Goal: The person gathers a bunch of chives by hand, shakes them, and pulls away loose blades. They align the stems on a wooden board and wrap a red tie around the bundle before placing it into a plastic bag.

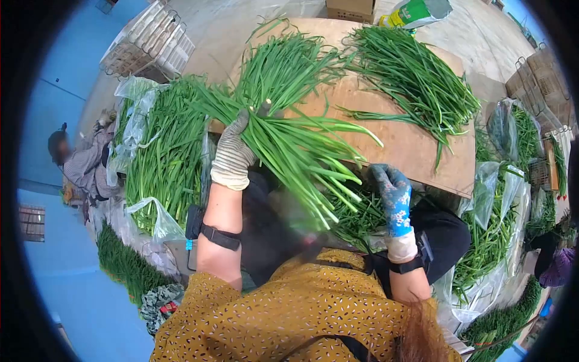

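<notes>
My left hand [234,151], in a striped grey-and-cream glove, is closed around a bunch of garlic chives [289,148]. The pale cut ends point down to the right, and the leaves fan out to the upper left. Beyond it, a pile of chives [289,66] lies on the wooden board [386,145]. A second, larger pile [416,78] covers the board's right side, with a few loose stalks beside it. My right hand [393,196], in a blue flowered glove, is by the board's front edge. Its fingers are slightly bent and apart, and nothing shows in them.
Plastic-lined heaps of chives flank me at left [166,157] and right [488,229]. More greens lie below the board [362,220]. Stacked crates [148,42] stand at back left, a cardboard box [351,9] behind the board. A person [87,157] sits at far left.
</notes>
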A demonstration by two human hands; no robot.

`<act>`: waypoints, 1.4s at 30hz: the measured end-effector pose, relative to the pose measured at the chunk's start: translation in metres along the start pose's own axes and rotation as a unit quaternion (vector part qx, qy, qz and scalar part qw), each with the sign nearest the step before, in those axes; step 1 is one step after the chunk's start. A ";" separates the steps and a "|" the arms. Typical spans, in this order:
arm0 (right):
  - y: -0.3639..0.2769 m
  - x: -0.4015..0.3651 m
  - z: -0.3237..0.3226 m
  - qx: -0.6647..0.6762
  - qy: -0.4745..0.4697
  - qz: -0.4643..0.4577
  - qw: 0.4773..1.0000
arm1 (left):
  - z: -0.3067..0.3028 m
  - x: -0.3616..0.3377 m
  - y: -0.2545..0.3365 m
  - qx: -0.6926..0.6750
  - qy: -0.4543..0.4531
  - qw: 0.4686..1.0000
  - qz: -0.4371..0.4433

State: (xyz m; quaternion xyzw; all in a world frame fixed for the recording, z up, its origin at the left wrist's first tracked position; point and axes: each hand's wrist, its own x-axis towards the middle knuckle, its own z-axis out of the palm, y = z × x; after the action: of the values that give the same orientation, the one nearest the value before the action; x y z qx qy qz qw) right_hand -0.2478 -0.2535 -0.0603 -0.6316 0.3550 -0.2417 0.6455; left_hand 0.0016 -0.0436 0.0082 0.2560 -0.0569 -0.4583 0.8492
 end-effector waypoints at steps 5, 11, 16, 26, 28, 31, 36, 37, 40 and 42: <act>-0.007 -0.034 -0.011 0.020 0.080 -0.128 0.988 | 0.004 0.006 -0.001 -0.026 0.073 0.997 0.017; -0.069 -0.016 0.003 -0.347 -0.058 -0.422 0.835 | 0.008 0.016 -0.014 0.005 0.046 0.999 0.003; -0.042 -0.010 0.016 -0.200 -0.029 -0.316 0.927 | 0.025 0.014 -0.021 0.065 0.042 0.996 0.039; 0.034 -0.036 -0.105 -0.109 -0.123 0.047 0.985 | -0.001 0.031 -0.006 -0.092 0.120 0.985 0.088; -0.012 -0.055 -0.075 -0.338 -0.086 -0.139 0.927 | 0.008 0.033 -0.009 -0.088 0.124 0.983 0.100; -0.042 -0.052 -0.034 0.004 -0.166 0.028 0.986 | 0.011 0.043 -0.018 -0.095 0.070 0.988 0.096; -0.041 -0.043 0.019 0.359 -0.104 0.157 0.914 | 0.039 0.043 -0.031 -0.019 0.076 0.987 0.139; -0.036 -0.041 0.021 0.398 -0.089 0.182 0.895 | 0.036 0.044 -0.030 -0.031 0.061 0.989 0.131; -0.027 -0.048 0.008 0.310 -0.123 0.130 0.934 | 0.050 0.042 -0.032 -0.045 0.174 0.975 0.132; -0.020 -0.049 -0.009 0.329 -0.126 0.175 0.920 | 0.042 0.045 -0.032 -0.058 0.196 0.970 0.129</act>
State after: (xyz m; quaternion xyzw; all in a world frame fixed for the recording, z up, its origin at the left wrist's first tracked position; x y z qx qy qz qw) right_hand -0.2830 -0.2241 -0.0325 -0.3371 0.2762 -0.1468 0.8880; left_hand -0.0109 -0.1101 0.0225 0.2818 0.1051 -0.2883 0.9091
